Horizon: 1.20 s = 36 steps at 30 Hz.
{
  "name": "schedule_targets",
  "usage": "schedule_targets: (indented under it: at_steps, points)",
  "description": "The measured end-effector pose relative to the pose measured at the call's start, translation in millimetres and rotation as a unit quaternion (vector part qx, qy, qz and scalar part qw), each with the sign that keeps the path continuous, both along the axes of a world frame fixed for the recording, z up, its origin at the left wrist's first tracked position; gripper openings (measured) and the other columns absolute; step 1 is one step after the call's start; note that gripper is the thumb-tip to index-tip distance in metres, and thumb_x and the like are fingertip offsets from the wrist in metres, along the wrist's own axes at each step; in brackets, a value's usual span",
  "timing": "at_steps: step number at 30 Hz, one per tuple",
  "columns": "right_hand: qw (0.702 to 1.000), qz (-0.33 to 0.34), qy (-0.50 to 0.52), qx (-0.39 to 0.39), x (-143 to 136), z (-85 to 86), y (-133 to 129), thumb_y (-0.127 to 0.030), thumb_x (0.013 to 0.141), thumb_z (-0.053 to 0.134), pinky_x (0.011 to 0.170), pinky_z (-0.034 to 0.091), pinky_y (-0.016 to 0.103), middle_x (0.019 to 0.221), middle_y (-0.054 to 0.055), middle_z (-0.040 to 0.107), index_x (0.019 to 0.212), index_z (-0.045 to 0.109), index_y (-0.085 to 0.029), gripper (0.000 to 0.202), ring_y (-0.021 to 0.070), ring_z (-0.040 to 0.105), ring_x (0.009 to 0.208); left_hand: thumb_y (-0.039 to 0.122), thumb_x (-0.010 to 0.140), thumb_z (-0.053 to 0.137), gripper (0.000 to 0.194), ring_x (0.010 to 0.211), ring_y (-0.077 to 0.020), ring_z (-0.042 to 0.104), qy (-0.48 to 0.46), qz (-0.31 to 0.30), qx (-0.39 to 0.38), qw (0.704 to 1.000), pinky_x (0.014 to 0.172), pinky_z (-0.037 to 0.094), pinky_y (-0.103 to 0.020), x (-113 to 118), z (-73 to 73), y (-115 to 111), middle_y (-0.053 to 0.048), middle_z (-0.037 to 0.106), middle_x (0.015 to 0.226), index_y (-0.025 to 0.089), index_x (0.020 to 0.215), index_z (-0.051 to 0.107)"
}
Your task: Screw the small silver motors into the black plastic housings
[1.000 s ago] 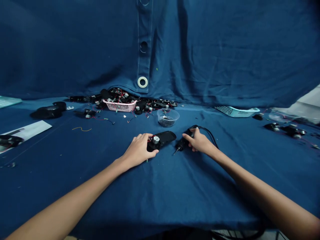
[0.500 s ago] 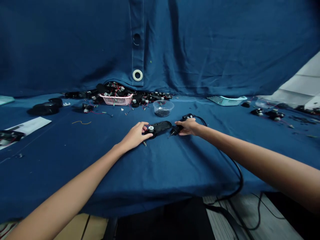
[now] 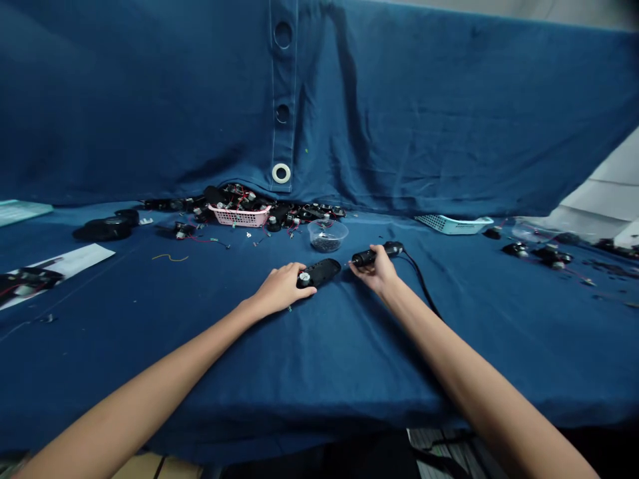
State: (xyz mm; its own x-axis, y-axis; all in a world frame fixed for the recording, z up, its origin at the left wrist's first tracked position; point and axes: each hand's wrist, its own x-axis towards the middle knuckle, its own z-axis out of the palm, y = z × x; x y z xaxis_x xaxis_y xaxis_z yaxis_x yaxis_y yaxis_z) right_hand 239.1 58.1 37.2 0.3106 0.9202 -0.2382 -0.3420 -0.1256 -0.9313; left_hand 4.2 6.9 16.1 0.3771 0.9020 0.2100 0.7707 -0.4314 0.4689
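Observation:
My left hand (image 3: 282,288) is wrapped round the near end of a long black plastic housing (image 3: 323,271), which lies on the blue cloth. A small round silver-white motor (image 3: 303,278) sits in the housing beside my thumb. In my right hand (image 3: 378,269) is a black electric screwdriver (image 3: 390,250), its tip pointing left towards the housing but apart from it. A black cable (image 3: 422,279) runs from its back end. Just behind the housing stands a clear plastic bowl (image 3: 327,237) with small dark pieces, probably screws, in it.
A pink basket (image 3: 239,217) heaped with black parts and red wires stands at the back, with more parts around it. A light-blue basket (image 3: 454,225) is farther right. On the left lie dark housings (image 3: 102,229) and a white sheet (image 3: 90,258). Blue cloth (image 3: 424,120) hangs behind.
My right hand has turned the electric screwdriver from pointing down-left to lying nearly level. My left hand has closed further over the housing's end. The whole view has tilted upward slightly.

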Motion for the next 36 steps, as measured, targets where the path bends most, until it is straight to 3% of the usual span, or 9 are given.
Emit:
schedule_targets:
  at_steps: [3,7,10,13,19,25,29,32,36]
  points:
    - [0.995,-0.04,0.064,0.065,-6,17.8,12,-0.022,0.096,0.036,0.063,0.057,0.023,0.073,-0.002,0.053,0.084,0.039,-0.02,0.013,0.0081,0.061,0.065,0.041,0.08,0.067,0.054,0.117,-0.0287,0.059,0.0,-0.063,-0.002,0.998,0.103,0.044,-0.044,12,-2.0,4,-0.01,0.063,0.128,0.019,0.127,0.055]
    - [0.978,-0.084,0.08,0.171,-3,38.8,16,-0.022,0.09,0.048,0.052,0.051,0.017,0.071,-0.006,0.055,0.085,0.038,-0.022,0.011,0.005,0.054,0.054,0.033,0.08,0.066,0.058,0.12,-0.0239,0.057,-0.022,-0.15,-0.005,0.988,0.106,0.043,-0.038,25,-8.6,-1,-0.006,0.061,0.132,0.023,0.134,0.051]
    - [0.957,-0.032,0.003,0.287,5,51.3,8,-0.027,0.088,0.055,0.042,0.044,0.019,0.062,-0.009,0.052,0.091,0.04,-0.026,0.016,0.0075,0.049,0.045,0.032,0.081,0.064,0.058,0.12,-0.0267,0.056,-0.031,-0.173,0.006,0.984,0.106,0.042,-0.043,30,-13.1,-7,-0.008,0.06,0.133,0.023,0.136,0.05]
    - [0.918,0.057,-0.097,0.381,8,66.7,-3,-0.051,0.094,0.047,0.041,0.041,0.019,0.059,-0.01,0.053,0.098,0.04,-0.03,0.023,0.0083,0.049,0.041,0.032,0.082,0.064,0.057,0.118,-0.0265,0.056,-0.033,-0.171,0.016,0.985,0.104,0.042,-0.043,32,-15.6,-10,-0.006,0.06,0.131,0.024,0.137,0.049]
    - [0.917,0.146,-0.04,0.37,-16,87.6,-17,-0.048,0.091,0.06,0.043,0.045,0.019,0.071,-0.008,0.064,0.101,0.04,-0.03,0.029,0.0079,0.053,0.048,0.032,0.083,0.064,0.057,0.118,-0.0261,0.056,-0.031,-0.165,0.032,0.985,0.105,0.042,-0.043,34,-19.1,-11,-0.007,0.06,0.13,0.023,0.137,0.048]
    - [0.937,0.147,0.019,0.315,-20,67.2,-22,-0.038,0.091,0.055,0.039,0.045,0.019,0.081,-0.005,0.065,0.109,0.041,-0.029,0.024,0.0088,0.058,0.048,0.034,0.085,0.063,0.055,0.118,-0.0259,0.056,-0.025,-0.165,0.045,0.985,0.104,0.042,-0.043,34,-19.8,-12,-0.007,0.06,0.13,0.022,0.137,0.048]
    - [0.953,0.154,0.077,0.249,-14,51.1,-17,-0.032,0.091,0.055,0.038,0.045,0.017,0.077,-0.001,0.064,0.091,0.047,-0.021,0.013,0.0083,0.057,0.052,0.035,0.086,0.062,0.055,0.118,-0.0253,0.055,-0.02,-0.164,0.04,0.985,0.104,0.042,-0.042,34,-18.9,-14,-0.007,0.059,0.132,0.023,0.138,0.047]
    - [0.957,0.166,0.119,0.206,-13,45.7,-14,-0.036,0.092,0.055,0.035,0.041,0.016,0.071,-0.001,0.059,0.082,0.048,-0.019,0.021,0.006,0.051,0.047,0.036,0.086,0.062,0.055,0.117,-0.0255,0.055,-0.016,-0.16,0.033,0.986,0.104,0.042,-0.043,33,-18.1,-15,-0.007,0.06,0.131,0.023,0.138,0.047]
    - [0.949,0.188,0.137,0.214,-13,46.1,-17,-0.04,0.093,0.047,0.036,0.041,0.017,0.067,-0.002,0.057,0.081,0.05,-0.019,0.024,0.0066,0.048,0.045,0.037,0.087,0.061,0.056,0.119,-0.0262,0.055,-0.013,-0.16,0.029,0.987,0.105,0.042,-0.043,33,-16.4,-16,-0.008,0.059,0.132,0.023,0.139,0.047]
